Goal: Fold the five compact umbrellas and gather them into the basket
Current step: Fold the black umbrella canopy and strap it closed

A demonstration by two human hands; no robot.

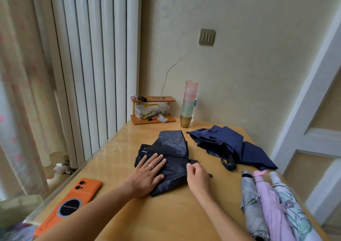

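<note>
Pressing flat on the dark umbrella (172, 148), the left hand (147, 176) lies palm down with its fingers straight and close together, a ring on one of them; this umbrella sits in the middle of the bench (166, 222), its black cloth collapsed and creased, one panel folded up toward the wall. The right hand (198, 179) is at the umbrella's right edge, its fingers curled, thumb and forefinger pinching the small strap (194, 161) that sticks out from the cloth; a thin black loop lies on the bench just beside this hand.

Behind and to the right, the navy umbrella (230, 145) lies loosely spread, its cloth unfolded in wide flaps, its black handle and wrist cord pointing toward the person; it is near the dark umbrella but apart from it. At the bench's near right corner three umbrellas lie side by side and touching, handles toward the wall: the grey umbrella (252, 204) on the left, the lilac umbrella (271, 204) in the middle, the white patterned umbrella (293, 211) on the right; their cloth is gathered but slack.

An orange phone (73, 202) lies face down near the bench's left edge; a stack of coloured cups (190, 104) stands at the far side beside a small wooden shelf (153, 120) that holds a clear box of small items; a white radiator (92, 56) and a curtain (22, 93) stand to the left.
</note>
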